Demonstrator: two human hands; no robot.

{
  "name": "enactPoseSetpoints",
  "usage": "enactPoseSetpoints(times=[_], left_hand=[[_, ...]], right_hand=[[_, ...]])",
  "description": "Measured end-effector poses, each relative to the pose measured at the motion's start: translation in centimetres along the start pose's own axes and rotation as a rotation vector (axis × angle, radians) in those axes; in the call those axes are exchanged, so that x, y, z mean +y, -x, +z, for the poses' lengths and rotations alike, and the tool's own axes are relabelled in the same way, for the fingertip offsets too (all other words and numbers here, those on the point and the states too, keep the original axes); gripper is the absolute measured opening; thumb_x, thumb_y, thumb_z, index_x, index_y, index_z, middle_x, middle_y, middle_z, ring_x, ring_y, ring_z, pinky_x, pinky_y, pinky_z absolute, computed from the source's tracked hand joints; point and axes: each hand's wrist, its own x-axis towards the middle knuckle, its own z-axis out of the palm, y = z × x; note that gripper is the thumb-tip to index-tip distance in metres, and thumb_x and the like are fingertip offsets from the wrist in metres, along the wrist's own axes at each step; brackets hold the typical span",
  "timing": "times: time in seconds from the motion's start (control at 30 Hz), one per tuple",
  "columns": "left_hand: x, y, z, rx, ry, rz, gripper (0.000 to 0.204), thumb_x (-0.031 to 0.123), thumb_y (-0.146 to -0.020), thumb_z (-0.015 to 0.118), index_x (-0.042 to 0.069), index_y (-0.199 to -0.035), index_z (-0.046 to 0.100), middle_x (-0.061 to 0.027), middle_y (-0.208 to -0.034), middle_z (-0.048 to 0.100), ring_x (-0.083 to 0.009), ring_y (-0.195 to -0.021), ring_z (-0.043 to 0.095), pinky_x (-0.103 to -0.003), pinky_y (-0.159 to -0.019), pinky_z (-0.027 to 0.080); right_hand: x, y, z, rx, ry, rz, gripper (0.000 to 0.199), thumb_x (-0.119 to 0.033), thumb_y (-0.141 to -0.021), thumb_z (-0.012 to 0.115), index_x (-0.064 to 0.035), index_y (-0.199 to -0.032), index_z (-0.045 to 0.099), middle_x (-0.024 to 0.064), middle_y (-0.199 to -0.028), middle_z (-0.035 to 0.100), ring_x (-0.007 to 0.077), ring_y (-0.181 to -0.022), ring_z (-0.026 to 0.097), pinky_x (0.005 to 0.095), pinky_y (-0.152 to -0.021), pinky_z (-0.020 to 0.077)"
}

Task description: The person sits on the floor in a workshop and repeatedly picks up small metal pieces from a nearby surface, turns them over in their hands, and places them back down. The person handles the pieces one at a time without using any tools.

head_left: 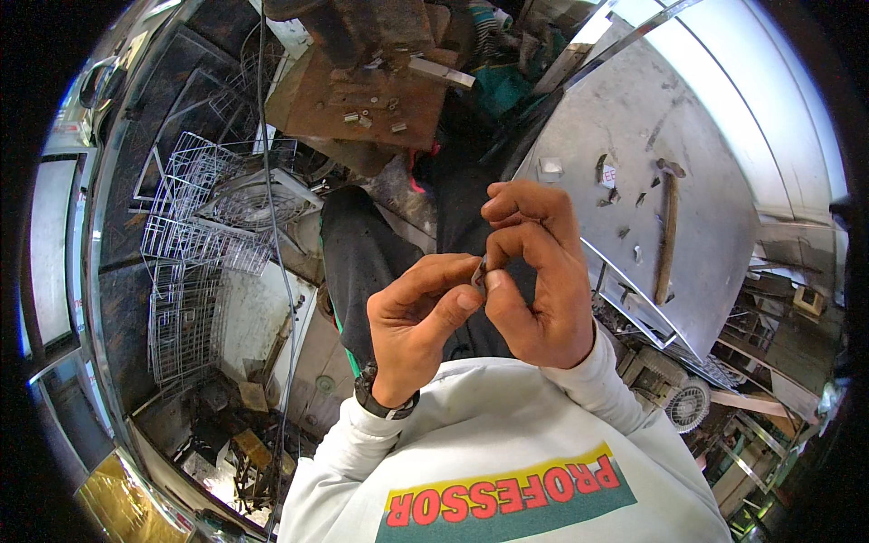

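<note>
In front of my chest, my left hand (421, 317) and my right hand (539, 281) meet at the fingertips. Between them is a small dark grey piece (480, 274), perhaps metal, too small and too covered to name. The left thumb and forefinger pinch it from one side, and the right thumb and forefinger press on it from the other. The right hand's other fingers are curled. A dark watch sits on my left wrist. On the grey metal sheet to the right lies a hammer (668, 231) with a wooden handle, near several small scraps (608, 175).
Ahead stands a rusty brown block (371, 100) with small metal bits and a pale bar (442, 71) on it. White wire racks (186, 317) are piled at left, beside a hanging dark cable (274, 208). A motor-like finned part (688, 404) lies at lower right.
</note>
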Motion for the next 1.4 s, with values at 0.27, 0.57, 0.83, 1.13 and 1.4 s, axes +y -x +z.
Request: enactPoseSetpoints(times=[0.27,0.57,0.83,1.13,1.4], left_hand=[[-0.9,0.6,0.5,0.097,0.358,-0.246,0.033,0.017,-0.1,0.069,-0.005,-0.125,0.065,-0.0127,-0.117,0.071,-0.0175,-0.102,0.07,-0.03,-0.089,0.057],[-3.0,-3.8,3.2,0.147,0.388,-0.445,0.028,0.02,-0.105,0.062,-0.003,-0.121,0.065,-0.0105,-0.111,0.072,-0.0118,-0.094,0.071,-0.025,-0.086,0.059],[-12.4,-14.1,4.1,-0.078,-0.541,-0.078,0.022,0.02,-0.095,0.074,0.0,-0.104,0.073,-0.0073,-0.099,0.072,-0.018,-0.09,0.068,-0.032,-0.082,0.056],[-15.3,-14.4,4.4,-0.249,-1.005,0.351,0.025,0.018,-0.087,0.077,0.004,-0.108,0.075,-0.0129,-0.115,0.069,-0.0332,-0.106,0.066,-0.04,-0.093,0.052],[-12.7,-11.2,-0.3,-0.119,-0.941,0.237,0.019,0.015,-0.09,0.076,0.002,-0.104,0.076,-0.0137,-0.112,0.07,-0.0323,-0.102,0.068,-0.039,-0.09,0.053]], right_hand=[[0.1,0.6,-0.1,-0.025,0.048,-0.129,0.012,-0.008,-0.076,0.059,-0.0034,-0.088,0.058,0.0168,-0.118,0.054,0.0386,-0.12,0.052,0.0491,-0.103,0.0373],[3.1,4.8,-3.1,0.098,-0.155,0.115,0.016,-0.017,-0.081,0.06,-0.003,-0.084,0.055,0.0191,-0.116,0.055,0.037,-0.118,0.051,0.0469,-0.103,0.0374],[12.6,9.7,-11.9,0.414,0.144,0.459,0.012,-0.009,-0.084,0.067,-0.0008,-0.084,0.058,0.0143,-0.111,0.059,0.0272,-0.109,0.058,0.0351,-0.095,0.0435],[22.0,8.6,-16.3,0.45,0.589,0.6,0.03,-0.007,-0.079,0.077,-0.0035,-0.108,0.072,0.0153,-0.118,0.067,0.0327,-0.112,0.063,0.0404,-0.096,0.0509],[21.3,4.8,-14.8,0.028,0.828,0.379,0.043,-0.014,-0.076,0.084,-0.0128,-0.118,0.075,0.0085,-0.122,0.067,0.0362,-0.118,0.06,0.044,-0.102,0.0476]])
